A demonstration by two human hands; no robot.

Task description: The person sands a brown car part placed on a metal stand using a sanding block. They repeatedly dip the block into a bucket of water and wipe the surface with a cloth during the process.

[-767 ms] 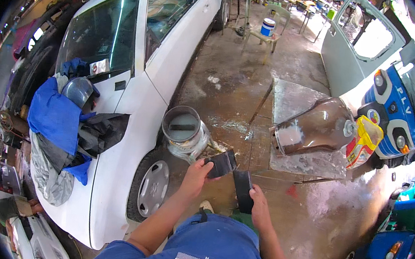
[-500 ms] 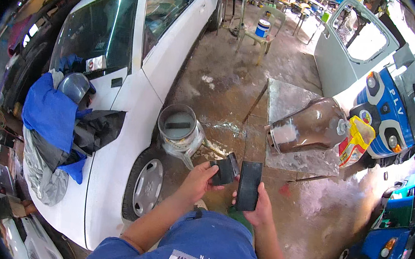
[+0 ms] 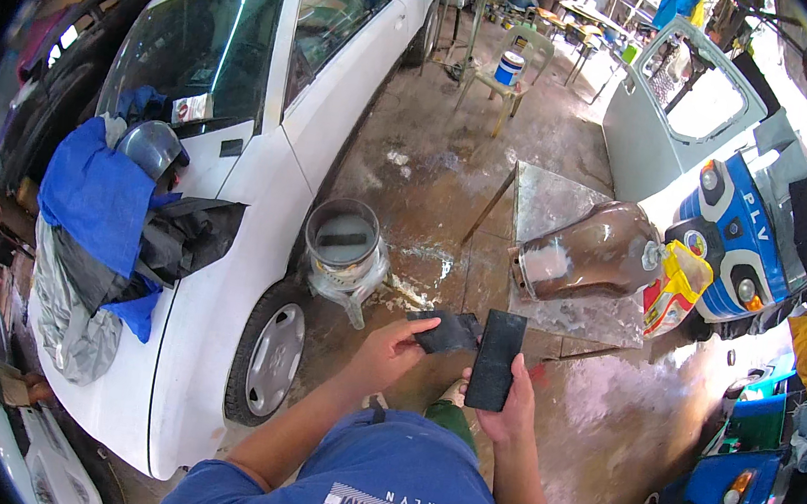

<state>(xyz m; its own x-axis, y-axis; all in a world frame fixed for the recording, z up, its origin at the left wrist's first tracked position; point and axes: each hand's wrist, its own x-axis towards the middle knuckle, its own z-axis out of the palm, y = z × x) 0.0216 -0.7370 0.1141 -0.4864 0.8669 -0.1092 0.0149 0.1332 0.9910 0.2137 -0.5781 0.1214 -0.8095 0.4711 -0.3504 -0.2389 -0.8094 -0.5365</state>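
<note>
My left hand (image 3: 394, 353) grips a bent black sheet (image 3: 449, 332) that looks like sandpaper, its fingers closed over the near edge. In my right hand (image 3: 509, 403) is a flat black rectangular block (image 3: 496, 360), held almost upright with the thumb along its right side. The sheet's right end lies close beside the block; whether they touch I cannot tell. Ahead of my left hand stands a bucket (image 3: 347, 281) wrapped in clear plastic. It holds cloudy liquid and a dark rectangular piece (image 3: 341, 241).
A white car (image 3: 213, 311) fills the left side, with blue and grey cloths (image 3: 99, 184) on its hood. Ahead to the right, a brown glossy curved part (image 3: 588, 250) rests on a low metal-topped table (image 3: 562, 321). Farther off are a chair (image 3: 524, 55) and a grey door (image 3: 653, 130).
Both hands have shifted slightly to the right with what they hold. The sheet in my left hand has turned flatter, and the block tilts a little more to the right.
</note>
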